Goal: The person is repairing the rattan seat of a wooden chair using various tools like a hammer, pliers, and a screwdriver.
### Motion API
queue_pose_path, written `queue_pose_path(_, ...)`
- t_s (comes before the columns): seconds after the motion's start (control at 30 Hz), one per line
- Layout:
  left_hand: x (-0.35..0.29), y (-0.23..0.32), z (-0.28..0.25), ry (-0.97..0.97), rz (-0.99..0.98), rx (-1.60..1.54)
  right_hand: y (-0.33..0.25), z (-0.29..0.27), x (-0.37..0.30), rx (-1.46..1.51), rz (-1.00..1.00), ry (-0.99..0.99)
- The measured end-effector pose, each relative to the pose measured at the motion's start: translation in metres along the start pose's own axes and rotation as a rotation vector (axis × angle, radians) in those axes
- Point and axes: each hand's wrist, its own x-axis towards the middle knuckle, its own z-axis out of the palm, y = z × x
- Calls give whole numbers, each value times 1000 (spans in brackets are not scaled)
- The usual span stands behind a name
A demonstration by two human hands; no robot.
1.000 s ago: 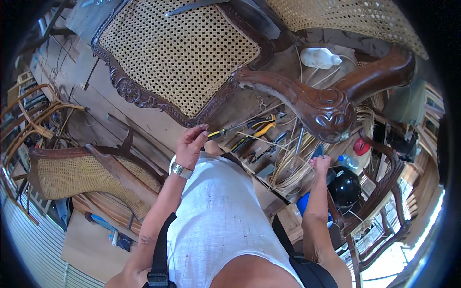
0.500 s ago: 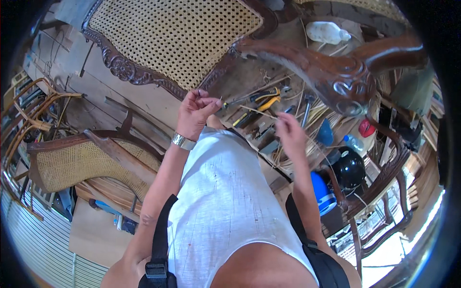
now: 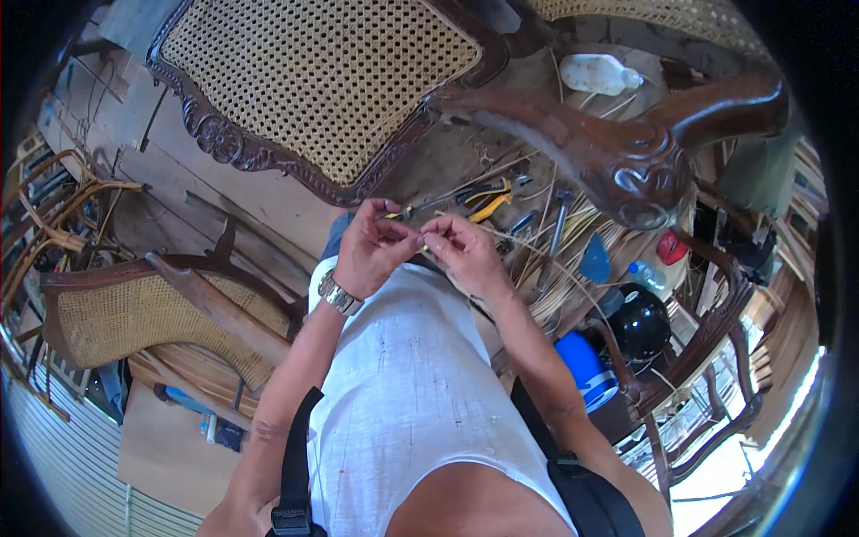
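My left hand (image 3: 376, 251), a metal watch on its wrist, and my right hand (image 3: 463, 255) meet fingertip to fingertip above my lap. Both pinch a thin pale cane strand (image 3: 528, 246), which trails off to the right past my right hand. The short piece between the fingers is mostly hidden. Just beyond my hands is the carved lower corner of a dark wooden chair frame (image 3: 344, 195), filled with a woven cane panel (image 3: 322, 80). Neither hand touches that frame.
Yellow-handled pliers (image 3: 488, 201), a hammer (image 3: 557, 233) and loose cane strands (image 3: 577, 219) lie right of my hands. A carved chair leg (image 3: 617, 152) juts above them. A white bottle (image 3: 599, 74), blue jug (image 3: 586, 367) and black helmet-like object (image 3: 640, 322) stand right; another cane-panelled frame (image 3: 161, 309) lies left.
My right hand has moved left to meet my left hand, so the strand stretched between them is now short. My left hand has come slightly lower, away from the chair frame's corner.
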Motion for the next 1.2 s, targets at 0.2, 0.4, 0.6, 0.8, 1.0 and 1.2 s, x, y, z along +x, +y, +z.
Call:
queue_pose_path(0.2, 10, 2, 10, -47, -79, -50, 12, -21, 1, 333, 47, 157)
queue_pose_path(0.4, 27, 19, -10, 243, 221, 151, 14, -45, 7, 694, 0, 28)
queue_pose_path(0.6, 84, 54, -23, 515, 717, 882, 16, -56, 16, 663, 7, 53)
queue_pose_path(0.8, 134, 68, 6, 493, 653, 1053, 3, -95, 31, 433, -65, 231)
queue_pose_path(1.0, 159, 59, 16, 591, 691, 1066, -17, -164, 67, 412, -279, 384)
queue_pose_path(1.2, 159, 54, 21, 580, 745, 1042, -74, -172, 109, -172, -364, 259)
